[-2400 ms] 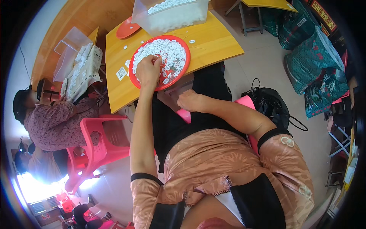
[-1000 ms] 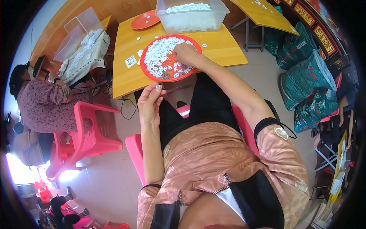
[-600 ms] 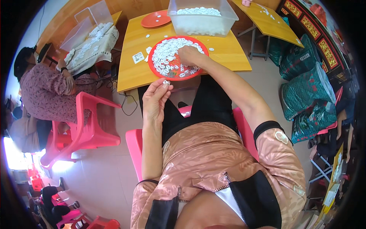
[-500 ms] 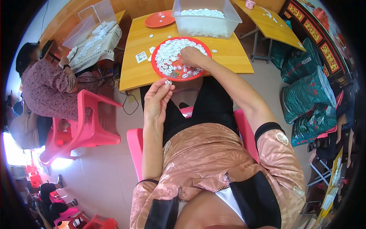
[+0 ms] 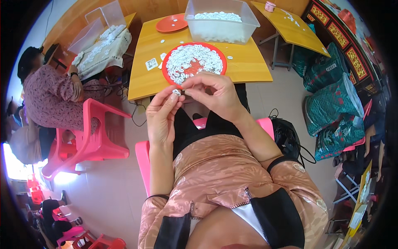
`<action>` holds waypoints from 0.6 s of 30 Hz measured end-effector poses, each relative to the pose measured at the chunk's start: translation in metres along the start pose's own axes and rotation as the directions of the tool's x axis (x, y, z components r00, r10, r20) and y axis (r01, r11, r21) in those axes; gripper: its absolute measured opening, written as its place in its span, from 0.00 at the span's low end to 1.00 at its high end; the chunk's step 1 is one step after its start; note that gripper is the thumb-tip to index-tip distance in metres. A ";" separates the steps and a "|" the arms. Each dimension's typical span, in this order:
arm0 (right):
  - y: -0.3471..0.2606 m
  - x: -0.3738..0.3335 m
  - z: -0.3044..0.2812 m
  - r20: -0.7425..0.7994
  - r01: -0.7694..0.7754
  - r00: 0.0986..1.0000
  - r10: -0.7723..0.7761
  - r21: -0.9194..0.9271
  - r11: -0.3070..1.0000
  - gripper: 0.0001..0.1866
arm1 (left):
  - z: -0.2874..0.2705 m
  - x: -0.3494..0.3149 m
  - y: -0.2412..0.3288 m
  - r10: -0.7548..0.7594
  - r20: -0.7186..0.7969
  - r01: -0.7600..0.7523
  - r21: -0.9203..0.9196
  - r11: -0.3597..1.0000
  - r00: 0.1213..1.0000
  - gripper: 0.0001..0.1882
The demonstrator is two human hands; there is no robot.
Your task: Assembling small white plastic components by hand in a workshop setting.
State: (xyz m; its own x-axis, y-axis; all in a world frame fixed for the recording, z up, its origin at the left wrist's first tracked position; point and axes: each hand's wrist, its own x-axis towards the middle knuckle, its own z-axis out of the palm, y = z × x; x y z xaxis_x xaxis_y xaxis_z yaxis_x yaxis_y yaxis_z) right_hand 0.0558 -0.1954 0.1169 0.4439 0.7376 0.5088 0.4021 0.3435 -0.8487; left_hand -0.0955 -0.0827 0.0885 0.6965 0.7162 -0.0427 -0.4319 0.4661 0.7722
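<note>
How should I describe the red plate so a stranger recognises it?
Find the central yellow table with its clear bin. Just beyond the right hand lies the red plate, crowded with small white pieces; the orange plate farther back holds hardly any.

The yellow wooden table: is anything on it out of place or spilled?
Slightly: one small white oval piece lies loose behind and left of the round red plastic tray, another beside its right rim, while many similar pieces sit inside.

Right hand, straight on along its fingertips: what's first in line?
Likely the small white piece pinched in the left hand, just left of the right hand's fingertips; depth is unclear, and they may already touch.
</note>
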 end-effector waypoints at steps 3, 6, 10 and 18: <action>0.000 -0.003 -0.008 -0.012 0.003 1.000 -0.002 0.036 0.999 0.11 | 0.012 -0.002 -0.007 0.029 0.017 -0.030 0.051 0.998 0.999 0.14; 0.000 -0.006 -0.015 -0.014 0.038 0.999 -0.038 0.026 0.999 0.12 | 0.020 -0.005 -0.013 0.054 0.013 -0.056 0.106 0.993 0.998 0.14; -0.005 -0.009 -0.025 0.059 0.028 0.998 -0.027 -0.011 1.000 0.12 | 0.025 -0.006 -0.017 0.061 0.005 -0.061 0.106 0.993 0.998 0.14; -0.003 -0.013 -0.027 0.069 0.058 0.996 -0.054 -0.053 0.997 0.14 | 0.026 -0.006 -0.021 0.065 0.029 -0.067 0.093 0.993 0.997 0.15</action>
State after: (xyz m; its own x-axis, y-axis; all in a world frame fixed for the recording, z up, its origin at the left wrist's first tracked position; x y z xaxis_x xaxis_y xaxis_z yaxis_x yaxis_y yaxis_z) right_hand 0.0702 -0.2214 0.1173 0.3652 0.7564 0.5426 0.4687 0.3542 -0.8092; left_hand -0.0757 -0.1100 0.0894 0.6833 0.7296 0.0258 -0.4229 0.3667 0.8287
